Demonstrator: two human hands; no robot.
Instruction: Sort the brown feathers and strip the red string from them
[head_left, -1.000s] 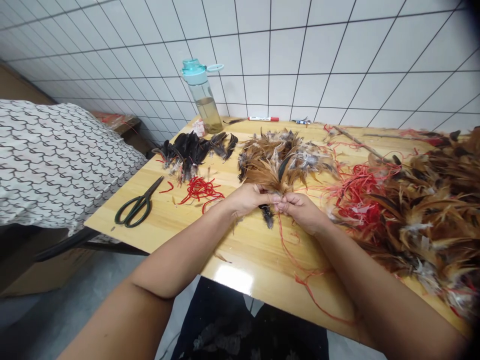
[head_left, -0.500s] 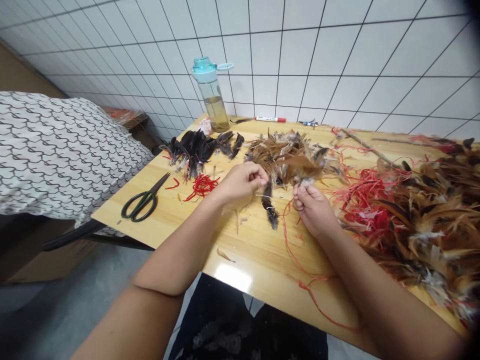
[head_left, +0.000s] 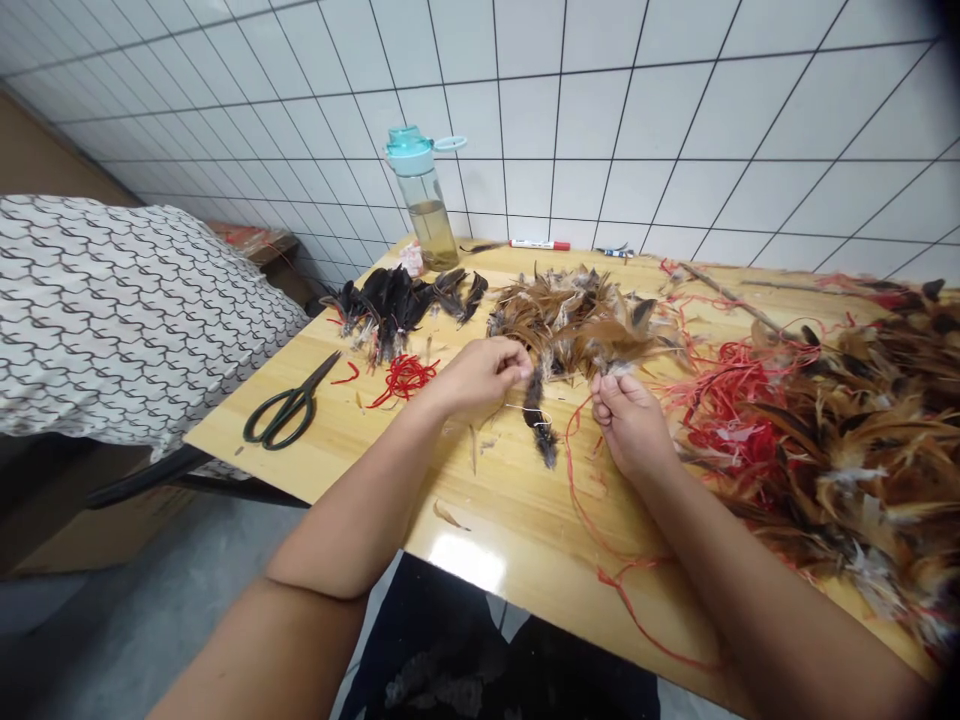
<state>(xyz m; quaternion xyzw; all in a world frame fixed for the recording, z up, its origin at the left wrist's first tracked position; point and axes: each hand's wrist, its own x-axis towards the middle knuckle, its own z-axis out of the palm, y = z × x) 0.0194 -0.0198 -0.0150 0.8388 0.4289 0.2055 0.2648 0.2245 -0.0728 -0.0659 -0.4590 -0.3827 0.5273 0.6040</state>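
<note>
My left hand (head_left: 480,375) pinches a small dark feather bundle (head_left: 538,420) low over the yellow wooden table (head_left: 360,430), my right hand (head_left: 634,425) curls at a thin red string (head_left: 576,480) with its hold unclear, and I judge much is left, since two small feather piles lie beyond but the large tangled brown feather heap (head_left: 862,450) dwarfs them.

Holds left hand (head_left: 484,372) curled, fingertips pinched together. Holds right hand (head_left: 632,425) just apart from left fingertips, knuckles up, fingers pinched. Extends both forearms forward.

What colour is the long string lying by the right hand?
Red. The string by the right hand shows best in the head view.
</note>
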